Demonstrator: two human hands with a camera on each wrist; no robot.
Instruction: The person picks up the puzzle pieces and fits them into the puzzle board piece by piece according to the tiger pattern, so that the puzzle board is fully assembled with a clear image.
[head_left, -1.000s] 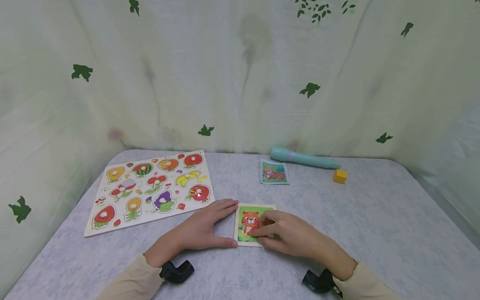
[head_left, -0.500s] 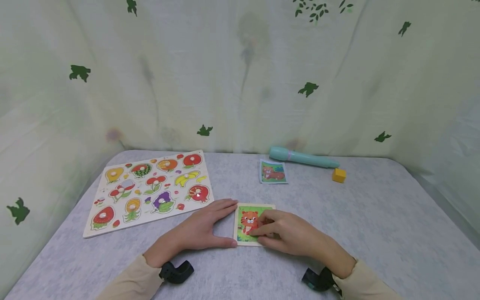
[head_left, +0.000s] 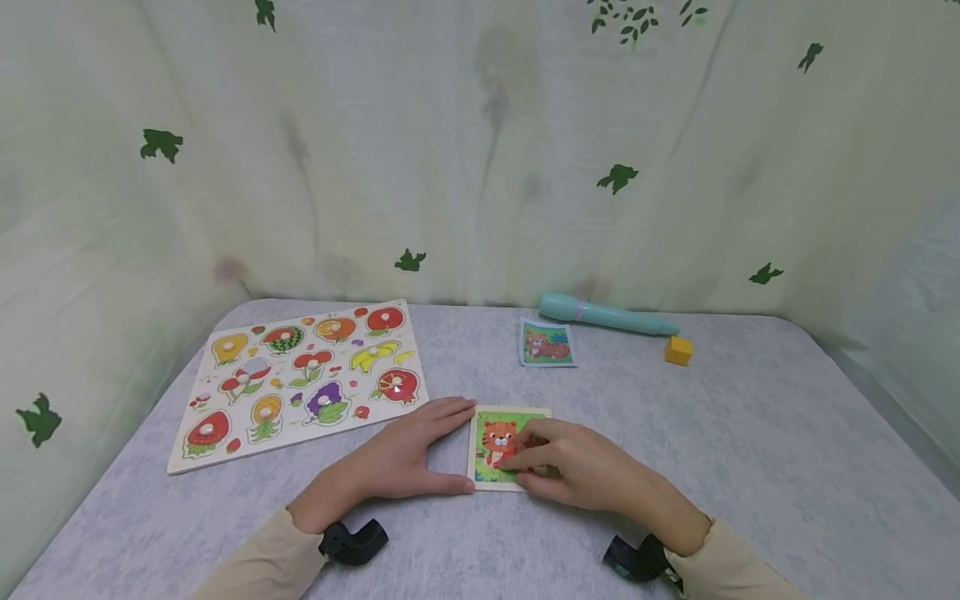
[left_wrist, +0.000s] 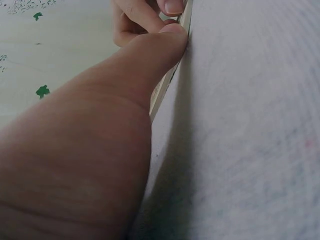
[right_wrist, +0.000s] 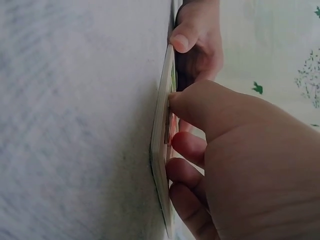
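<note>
A small wooden jigsaw puzzle [head_left: 486,423] with an orange tiger cub on green lies flat on the table in the head view. My left hand [head_left: 405,452] rests along its left side, fingers straight, with the thumb touching the lower left corner and the fingertips at the upper left. My right hand [head_left: 581,467] lies over the right part of the puzzle with bent fingers. In the right wrist view, thumb and fingertips pinch a slightly raised puzzle piece [right_wrist: 167,127] on the board [right_wrist: 160,125]. My right hand hides much of the picture's right side.
A white fruit peg puzzle board [head_left: 292,433] lies at the left. Behind the puzzle is a small picture card [head_left: 547,344] with a brown animal. A turquoise microphone-shaped toy [head_left: 615,318] and a yellow block [head_left: 678,351] sit toward the back right.
Both hands keep their places on the jigsaw puzzle. The head view shifts only very slightly; no object visibly moves on the table.
</note>
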